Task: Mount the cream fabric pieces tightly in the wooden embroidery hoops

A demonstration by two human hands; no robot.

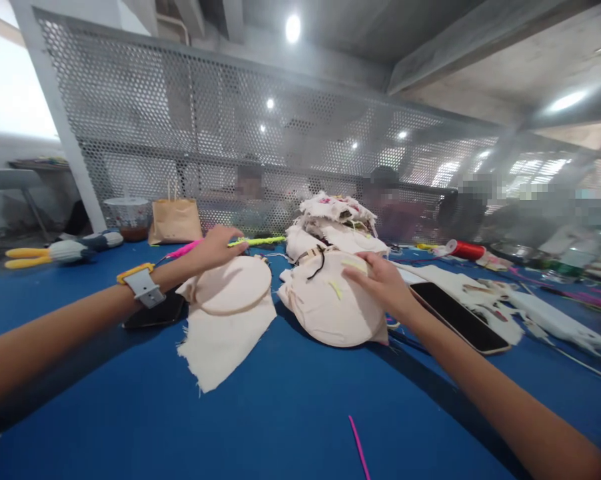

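My left hand (219,244) reaches over the back of a cloth-covered embroidery hoop (233,285), its thumb and fingers apart beside a bundle of yellow-green yarn (263,241). Cream cloth (225,350) with a frayed edge hangs out in front of that hoop. My right hand (378,277) grips the upper right edge of a second embroidery hoop (325,310), thumb on the cloth; its far fingers are partly hidden. Short yellow-green stitches (335,289) and a black thread (316,265) show on this cloth.
Behind the hoops rises a pile of cream fabric (335,230). A phone (458,317) lies at right, near a red thread spool (465,250). At left are a paper bag (175,220), a plastic cup (128,217) and yellow-handled tools (28,258). Pink yarn (359,447) lies in front.
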